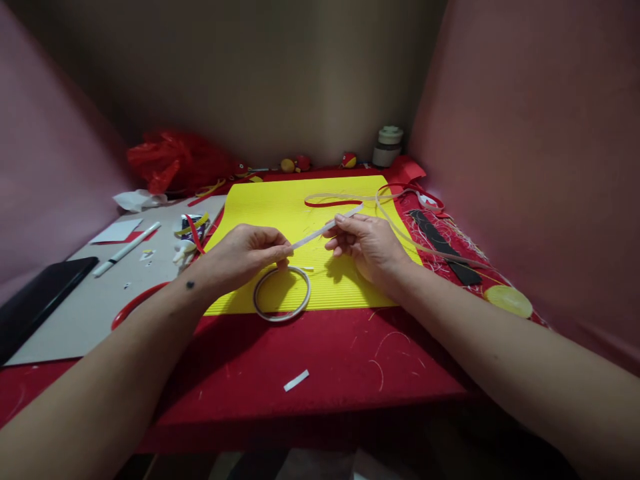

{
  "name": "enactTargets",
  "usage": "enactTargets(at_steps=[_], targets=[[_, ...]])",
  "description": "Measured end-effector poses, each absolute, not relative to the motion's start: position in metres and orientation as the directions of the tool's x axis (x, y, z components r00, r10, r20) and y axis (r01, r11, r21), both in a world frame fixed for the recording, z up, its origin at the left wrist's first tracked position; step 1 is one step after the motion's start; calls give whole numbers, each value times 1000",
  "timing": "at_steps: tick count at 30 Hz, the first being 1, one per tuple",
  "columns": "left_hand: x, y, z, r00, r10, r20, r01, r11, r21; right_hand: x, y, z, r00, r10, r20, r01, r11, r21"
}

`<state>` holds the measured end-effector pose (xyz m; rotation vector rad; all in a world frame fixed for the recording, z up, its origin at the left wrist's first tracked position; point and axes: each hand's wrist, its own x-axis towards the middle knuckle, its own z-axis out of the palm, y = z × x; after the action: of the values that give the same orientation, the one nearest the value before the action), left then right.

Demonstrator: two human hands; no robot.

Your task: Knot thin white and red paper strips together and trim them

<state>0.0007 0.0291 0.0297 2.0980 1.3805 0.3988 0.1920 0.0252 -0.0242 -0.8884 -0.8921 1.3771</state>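
Stretching above the yellow sheet (270, 203), pinched at eight o'clock by the left hand (247, 257) and at two by the right hand (367, 245), the white ribbon (314, 235) looks light, limp, slippery, best gripped flat across its width.

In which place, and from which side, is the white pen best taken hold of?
Probably grip the pen at mid-barrel, from above, pinching across its long sides. It is slim and lies flat on the grey board; its near end is close to the black object and its far end to the red paper, so the middle looks freer.
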Motion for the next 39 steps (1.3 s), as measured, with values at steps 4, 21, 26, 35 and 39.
enactTargets(at_steps=[4,21,26,35,39], targets=[[2,27,31,410,909,-75,727,-276,628,193,26,-25,-6,1000,23,-429,18,-903],[1,29,24,410,909,-69,731,-283,622,188,22,-25,-89,995,-36,-486,-75,-871],[0,30,22,390,919,-54,736,-276,618,188,23,-26,-106,994,-30,-498,-79,-863],[1,30,16,428,904,19,722,-354,594,185,21,-28,-127,992,-21,-507,-83,-858],[1,30,15,409,912,35,747,-357,561,185,21,-27,-130,991,-29,-500,-91,-861]])
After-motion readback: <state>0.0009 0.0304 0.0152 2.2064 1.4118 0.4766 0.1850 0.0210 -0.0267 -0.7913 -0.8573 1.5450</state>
